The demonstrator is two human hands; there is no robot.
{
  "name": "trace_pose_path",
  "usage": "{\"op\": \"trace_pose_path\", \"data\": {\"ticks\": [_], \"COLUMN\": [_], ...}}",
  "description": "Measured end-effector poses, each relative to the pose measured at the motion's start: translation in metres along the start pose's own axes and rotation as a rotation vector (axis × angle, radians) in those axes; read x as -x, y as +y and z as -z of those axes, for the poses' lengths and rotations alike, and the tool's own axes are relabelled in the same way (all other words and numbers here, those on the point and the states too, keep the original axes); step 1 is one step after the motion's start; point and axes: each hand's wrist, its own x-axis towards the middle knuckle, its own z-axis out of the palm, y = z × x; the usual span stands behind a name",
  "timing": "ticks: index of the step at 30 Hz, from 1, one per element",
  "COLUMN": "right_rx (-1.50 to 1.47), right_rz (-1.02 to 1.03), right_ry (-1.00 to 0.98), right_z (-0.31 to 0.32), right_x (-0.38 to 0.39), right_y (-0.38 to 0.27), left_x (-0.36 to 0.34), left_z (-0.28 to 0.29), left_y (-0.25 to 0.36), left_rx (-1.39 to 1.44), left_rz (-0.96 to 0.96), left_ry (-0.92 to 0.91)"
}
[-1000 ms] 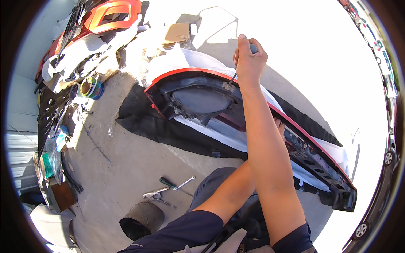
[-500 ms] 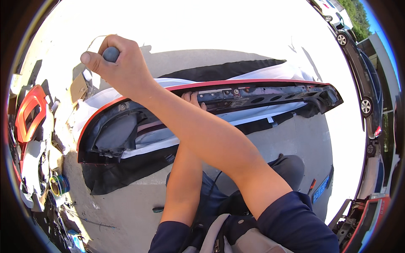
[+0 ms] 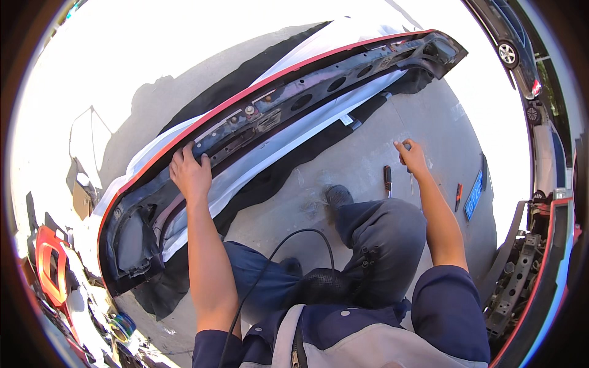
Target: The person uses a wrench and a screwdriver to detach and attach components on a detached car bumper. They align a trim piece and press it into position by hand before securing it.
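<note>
A long red-edged car bumper (image 3: 288, 98), its dark inner side with holes and fittings facing me, lies slantwise across white and black cloth. My left hand (image 3: 191, 175) grips its inner edge, fingers curled near the red rim and thumb on the dark side. Out to the right, over the concrete, my right hand (image 3: 412, 158) is closed around a grey-handled tool with a thin shaft, probably a screwdriver, its grip mostly hidden. Just left of that hand lies a dark-handled screwdriver (image 3: 388, 178).
A red-and-black hand tool (image 3: 459, 196) and a blue number plate (image 3: 475, 195) lie at the right. Farther right are exposed car parts (image 3: 518, 270) and a dark parked car (image 3: 512, 37). Scrap with an orange-red frame (image 3: 52, 264) fills the lower left.
My right hand has swung from the upper left to the right, carrying the grey-handled tool; my arms are no longer crossed. My left hand stays on the bumper. The view has turned.
</note>
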Motion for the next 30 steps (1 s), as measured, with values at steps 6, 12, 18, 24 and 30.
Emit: {"op": "trace_pose_path", "data": {"ticks": [6, 12, 18, 24, 30], "right_rx": [-0.283, 0.096, 0.295, 0.363, 0.352], "right_rz": [-0.434, -0.472, -0.341, -0.287, -0.100], "right_ry": [0.038, -0.030, -0.102, 0.060, 0.014], "right_z": [-0.011, -0.041, -0.064, -0.040, -0.006], "right_x": [0.059, 0.114, 0.145, 0.105, 0.037], "right_y": [0.163, 0.263, 0.303, 0.327, 0.321], "left_x": [0.003, -0.001, -0.016, -0.011, 0.001], "left_z": [0.010, 0.007, 0.027, 0.034, 0.020], "left_y": [-0.003, -0.014, 0.009, -0.003, 0.002], "left_rx": [-0.152, -0.218, -0.147, -0.146, -0.110], "left_rz": [-0.053, -0.067, -0.092, -0.053, -0.082], "left_ry": [-0.131, -0.152, -0.222, -0.225, -0.134]}}
